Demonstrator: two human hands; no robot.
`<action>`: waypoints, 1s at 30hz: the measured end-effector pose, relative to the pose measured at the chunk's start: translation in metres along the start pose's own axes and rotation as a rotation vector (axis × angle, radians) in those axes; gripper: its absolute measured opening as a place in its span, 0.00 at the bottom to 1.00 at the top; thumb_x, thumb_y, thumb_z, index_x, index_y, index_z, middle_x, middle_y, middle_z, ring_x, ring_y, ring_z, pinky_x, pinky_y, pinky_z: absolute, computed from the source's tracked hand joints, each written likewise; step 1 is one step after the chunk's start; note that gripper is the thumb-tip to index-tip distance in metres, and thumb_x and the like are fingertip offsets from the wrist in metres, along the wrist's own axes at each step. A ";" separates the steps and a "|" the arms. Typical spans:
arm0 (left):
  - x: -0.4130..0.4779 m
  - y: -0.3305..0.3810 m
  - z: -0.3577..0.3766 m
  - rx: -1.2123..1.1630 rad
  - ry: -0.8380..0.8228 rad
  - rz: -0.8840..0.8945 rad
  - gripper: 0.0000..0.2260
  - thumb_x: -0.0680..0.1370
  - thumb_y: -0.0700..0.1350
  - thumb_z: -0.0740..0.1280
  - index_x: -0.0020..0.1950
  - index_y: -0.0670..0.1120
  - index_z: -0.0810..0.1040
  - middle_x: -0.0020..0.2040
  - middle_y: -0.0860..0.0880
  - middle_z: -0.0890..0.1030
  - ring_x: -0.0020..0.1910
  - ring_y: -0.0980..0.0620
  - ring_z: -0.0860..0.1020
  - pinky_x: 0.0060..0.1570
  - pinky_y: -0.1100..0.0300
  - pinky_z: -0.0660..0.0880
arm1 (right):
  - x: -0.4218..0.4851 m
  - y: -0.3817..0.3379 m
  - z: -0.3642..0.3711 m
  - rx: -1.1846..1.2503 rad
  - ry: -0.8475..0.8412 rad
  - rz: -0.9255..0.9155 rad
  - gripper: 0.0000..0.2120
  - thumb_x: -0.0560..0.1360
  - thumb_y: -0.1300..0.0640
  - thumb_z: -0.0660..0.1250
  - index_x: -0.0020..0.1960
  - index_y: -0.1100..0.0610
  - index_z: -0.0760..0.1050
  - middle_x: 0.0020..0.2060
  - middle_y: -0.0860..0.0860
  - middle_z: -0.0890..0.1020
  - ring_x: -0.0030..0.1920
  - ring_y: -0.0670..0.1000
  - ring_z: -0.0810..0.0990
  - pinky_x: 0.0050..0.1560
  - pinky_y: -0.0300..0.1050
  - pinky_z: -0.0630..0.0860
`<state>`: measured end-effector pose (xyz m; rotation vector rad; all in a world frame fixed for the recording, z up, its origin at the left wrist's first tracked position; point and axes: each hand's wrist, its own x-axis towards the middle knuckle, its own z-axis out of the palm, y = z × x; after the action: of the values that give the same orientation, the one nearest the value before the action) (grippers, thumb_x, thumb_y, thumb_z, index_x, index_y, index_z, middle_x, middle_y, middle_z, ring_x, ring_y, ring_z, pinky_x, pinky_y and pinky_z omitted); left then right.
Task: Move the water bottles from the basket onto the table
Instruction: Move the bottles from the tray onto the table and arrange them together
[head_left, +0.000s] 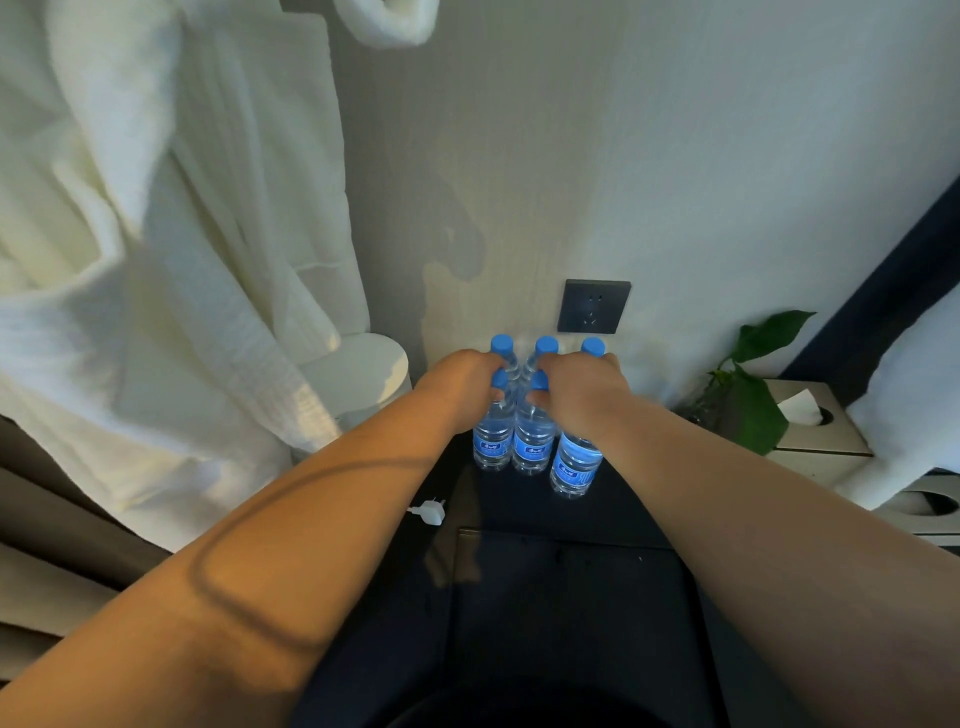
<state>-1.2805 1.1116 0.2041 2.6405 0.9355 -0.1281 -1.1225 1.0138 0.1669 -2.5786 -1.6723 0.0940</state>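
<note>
step: placing on table (613, 525) | left hand (465, 387) grips front-left bottle (493, 431) | right hand (576, 395) grips middle bottle (532, 439) | next: likely release; basket unseen

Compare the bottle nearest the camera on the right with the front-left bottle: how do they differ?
The right bottle stands nearer the camera; the left bottle sits further back, touching its neighbour. The right bottle's top is hidden behind the right hand; the left bottle's blue cap shows by the left hand. Both are upright on the dark table, clear, with blue labels.
</note>
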 end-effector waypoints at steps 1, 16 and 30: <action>0.001 0.000 0.000 0.003 0.003 -0.001 0.16 0.82 0.42 0.68 0.70 0.45 0.75 0.59 0.42 0.81 0.55 0.43 0.80 0.58 0.49 0.78 | 0.000 0.000 0.000 -0.004 0.000 -0.001 0.14 0.81 0.42 0.64 0.63 0.48 0.74 0.36 0.44 0.73 0.43 0.52 0.72 0.56 0.51 0.65; 0.006 -0.003 0.008 -0.010 0.030 0.003 0.12 0.82 0.44 0.67 0.66 0.45 0.76 0.56 0.42 0.81 0.53 0.43 0.80 0.55 0.49 0.78 | -0.008 0.005 0.000 0.077 -0.017 0.012 0.21 0.80 0.42 0.65 0.71 0.47 0.70 0.43 0.45 0.76 0.45 0.53 0.74 0.54 0.52 0.67; 0.004 0.018 0.017 0.094 0.252 0.136 0.20 0.80 0.54 0.69 0.70 0.50 0.77 0.63 0.46 0.78 0.64 0.43 0.74 0.62 0.47 0.74 | -0.054 0.045 -0.002 0.068 -0.036 0.146 0.22 0.79 0.34 0.64 0.59 0.52 0.71 0.46 0.49 0.80 0.44 0.52 0.78 0.37 0.48 0.72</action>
<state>-1.2657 1.0945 0.1925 2.8444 0.8390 0.2025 -1.1036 0.9467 0.1657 -2.6603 -1.4625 0.2022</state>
